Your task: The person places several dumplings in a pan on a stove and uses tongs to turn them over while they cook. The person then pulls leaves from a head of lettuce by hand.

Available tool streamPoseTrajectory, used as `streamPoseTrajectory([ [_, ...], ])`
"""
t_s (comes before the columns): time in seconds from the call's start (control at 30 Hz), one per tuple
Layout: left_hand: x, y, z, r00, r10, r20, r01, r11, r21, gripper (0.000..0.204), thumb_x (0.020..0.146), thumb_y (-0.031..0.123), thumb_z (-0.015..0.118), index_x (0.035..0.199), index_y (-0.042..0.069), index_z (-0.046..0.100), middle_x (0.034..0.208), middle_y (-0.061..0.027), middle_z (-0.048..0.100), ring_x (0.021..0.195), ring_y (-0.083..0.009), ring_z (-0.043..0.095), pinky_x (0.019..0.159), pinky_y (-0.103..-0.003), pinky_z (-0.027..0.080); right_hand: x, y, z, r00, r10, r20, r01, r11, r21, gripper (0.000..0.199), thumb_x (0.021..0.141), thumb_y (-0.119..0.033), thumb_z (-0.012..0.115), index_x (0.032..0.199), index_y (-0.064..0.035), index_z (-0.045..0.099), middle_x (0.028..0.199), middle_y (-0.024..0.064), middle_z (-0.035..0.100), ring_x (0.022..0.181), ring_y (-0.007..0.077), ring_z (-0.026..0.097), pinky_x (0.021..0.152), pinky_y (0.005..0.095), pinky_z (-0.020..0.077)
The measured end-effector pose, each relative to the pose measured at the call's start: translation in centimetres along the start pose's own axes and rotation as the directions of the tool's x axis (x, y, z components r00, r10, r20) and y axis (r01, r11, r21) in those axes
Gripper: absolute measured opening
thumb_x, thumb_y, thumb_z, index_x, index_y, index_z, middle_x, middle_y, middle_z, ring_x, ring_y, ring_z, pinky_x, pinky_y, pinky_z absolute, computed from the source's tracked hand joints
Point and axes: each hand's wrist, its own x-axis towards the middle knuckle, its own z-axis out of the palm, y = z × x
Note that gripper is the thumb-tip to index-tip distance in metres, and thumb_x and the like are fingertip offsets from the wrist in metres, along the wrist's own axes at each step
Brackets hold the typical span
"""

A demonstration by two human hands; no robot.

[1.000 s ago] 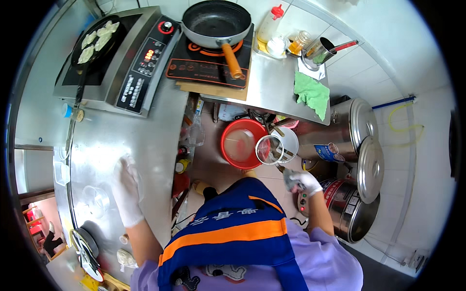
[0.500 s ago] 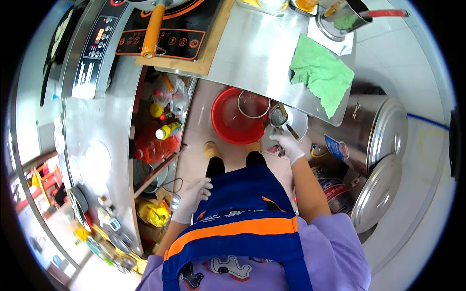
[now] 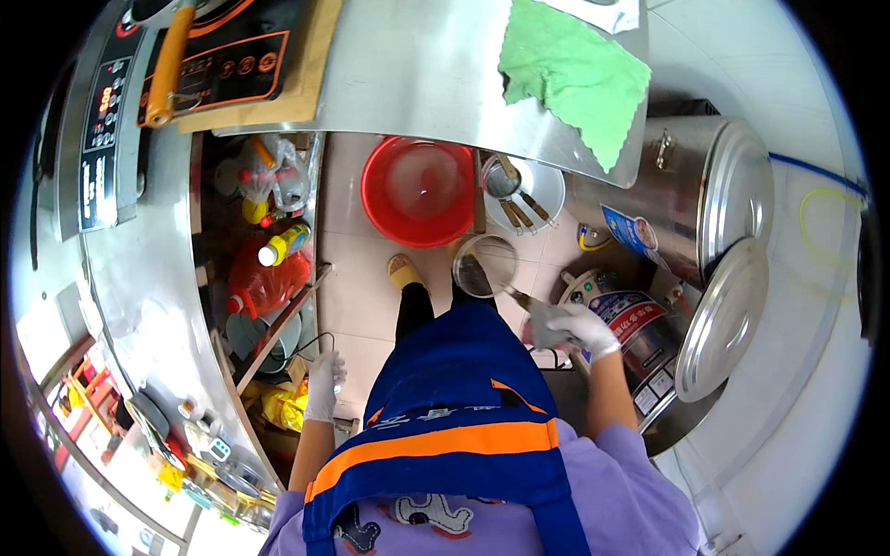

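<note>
My right hand (image 3: 593, 334), in a white glove, is closed around the handle of a round mesh strainer (image 3: 486, 267). The strainer hangs low over the floor, just in front of my apron, its mesh see-through. Part of the handle near my fingers is blurred. Beyond it a red basin (image 3: 373, 199) stands on the floor with pale liquid inside. Beside the basin, a white bucket (image 3: 554, 190) holds several small strainers (image 3: 505, 181) with wooden handles. My left hand (image 3: 324, 382), also gloved, hangs by the shelf with its fingers loosely apart and nothing in them.
A steel counter (image 3: 408, 74) with a green cloth (image 3: 575, 79) overhangs the basin and bucket. Left are an induction cooker (image 3: 222, 74) and an open shelf with a yellow bottle (image 3: 286, 244). A large steel pot (image 3: 681, 176) and round lid (image 3: 721, 320) stand right.
My right hand has drawn the strainer back from over the red basin toward my body and right. My left hand has moved left, away from the apron. The view has shifted.
</note>
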Motion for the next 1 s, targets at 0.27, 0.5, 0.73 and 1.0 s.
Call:
streamPoseTrajectory([
  [0.27, -0.5, -2.8, -3.5, 0.993, 0.061, -0.103, -0.015, 0.919, 0.395, 0.023, 0.09, 0.022, 0.052, 0.1, 0.002, 0.059, 0.089, -0.0081, 0.063, 0.071, -0.0189, 0.062, 0.063, -0.027, 0.049, 10.5, 9.1, -12.2, 0.944, -0.086, -0.318, 0.147, 0.974, 0.173, 0.018, 0.079, -0.017, 0.065, 0.088, -0.0015, 0.065, 0.07, 0.0074, 0.062, 0.056, 0.0181, 0.059, 0.045, 0.0314, 0.0442],
  [0.5, -5.4, 3.7, 0.0, 0.98, 0.197, -0.014, -0.166, 0.859, 0.484, 0.024, 0.094, 0.019, 0.051, 0.106, 0.001, 0.06, 0.093, -0.008, 0.064, 0.077, -0.0141, 0.06, 0.069, -0.026, 0.048, 27.1, 10.5, -10.7, 0.369, -0.413, -0.833, 0.685, 0.727, -0.057, 0.029, 0.094, -0.015, 0.042, 0.104, -0.0021, 0.065, 0.079, 0.0121, 0.066, 0.066, 0.0203, 0.062, 0.054, 0.0344, 0.0508],
  [0.73, -2.2, 3.0, 0.0, 0.99, 0.116, 0.078, -0.14, 0.767, 0.626, 0.025, 0.094, 0.021, 0.051, 0.107, 0.002, 0.061, 0.09, -0.009, 0.062, 0.073, -0.0143, 0.058, 0.062, -0.027, 0.047, 1.9, 11.6, -5.1, 0.569, -0.419, -0.708, 0.624, 0.78, 0.041, 0.027, 0.098, -0.02, 0.048, 0.114, -0.0062, 0.065, 0.086, 0.0037, 0.066, 0.066, 0.0067, 0.057, 0.054, 0.0202, 0.0452],
  [1.0, 8.1, 5.4, 1.9, 0.843, 0.263, 0.469, -0.488, 0.74, 0.462, 0.009, 0.089, 0.017, 0.054, 0.088, 0.008, 0.053, 0.061, 0.0008, 0.047, 0.045, -0.0089, 0.043, 0.037, -0.023, 0.033, -29.5, 6.2, -16.5, -0.449, -0.688, -0.57, 0.243, 0.52, -0.819, 0.029, 0.087, -0.002, 0.053, 0.113, -0.0024, 0.064, 0.109, 0.0149, 0.064, 0.105, 0.0287, 0.059, 0.092, 0.0355, 0.0457],
])
